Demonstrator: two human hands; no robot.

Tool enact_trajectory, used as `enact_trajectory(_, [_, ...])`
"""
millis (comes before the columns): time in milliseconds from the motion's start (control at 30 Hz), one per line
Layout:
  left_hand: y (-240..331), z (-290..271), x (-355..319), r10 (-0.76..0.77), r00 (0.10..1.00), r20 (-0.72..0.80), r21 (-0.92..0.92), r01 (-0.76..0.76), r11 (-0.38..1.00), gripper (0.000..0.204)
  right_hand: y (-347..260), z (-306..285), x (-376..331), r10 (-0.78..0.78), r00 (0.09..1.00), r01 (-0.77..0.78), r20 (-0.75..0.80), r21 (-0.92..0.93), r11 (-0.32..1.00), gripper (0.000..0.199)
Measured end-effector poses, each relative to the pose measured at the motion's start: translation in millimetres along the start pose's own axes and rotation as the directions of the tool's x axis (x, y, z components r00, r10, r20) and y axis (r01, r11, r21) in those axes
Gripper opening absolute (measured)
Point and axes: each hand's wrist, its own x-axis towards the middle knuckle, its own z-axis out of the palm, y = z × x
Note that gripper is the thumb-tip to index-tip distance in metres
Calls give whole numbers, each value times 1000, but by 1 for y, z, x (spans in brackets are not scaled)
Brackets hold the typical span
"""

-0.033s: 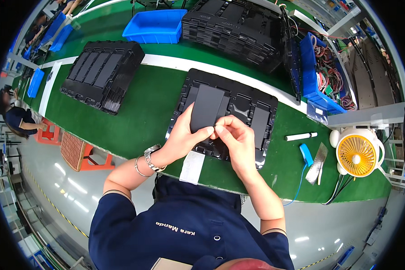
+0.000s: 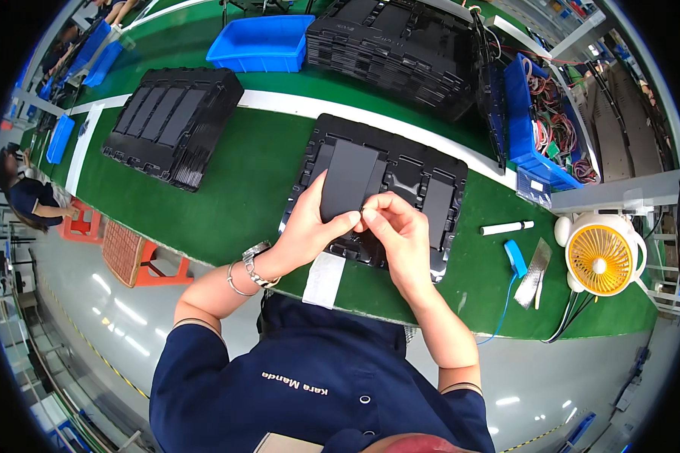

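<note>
A black rectangular block is held by the left hand, with the fingers along its left side and the thumb at its near edge. The block is kept over the left part of a black moulded tray (whether the tray is touched by it cannot be told). At the block's near right corner, the thumb and forefinger of the right hand are set in a narrow pinch; whether anything small is gripped there cannot be told. The tray is borne by a green table. To the right, a white marker and a yellow-and-white fan are seen. Farther left, a stack of black trays is placed, and a blue bin is set beyond it.
</note>
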Motion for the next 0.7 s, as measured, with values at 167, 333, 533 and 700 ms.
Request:
enact_trajectory(167, [2,0,-2,64,998,-12,103,-62,993,41,0,2,-2,-28,1000,27,-6,-62,998,9])
enact_trajectory(333, [6,2,-3,160,986,-41,327,-138,935,41,0,3,-2,-74,997,73,-2,-153,986,10])
enact_trajectory(533, [1,-4,-5,-249,952,176,-419,301,856,28,-13,-12,9,-113,993,114,22,-124,986,21])
enact_trajectory(700, [-11,-14,-2,-314,610,727,-527,789,315,41,-9,-23,16,-216,974,186,-75,-285,940,18])
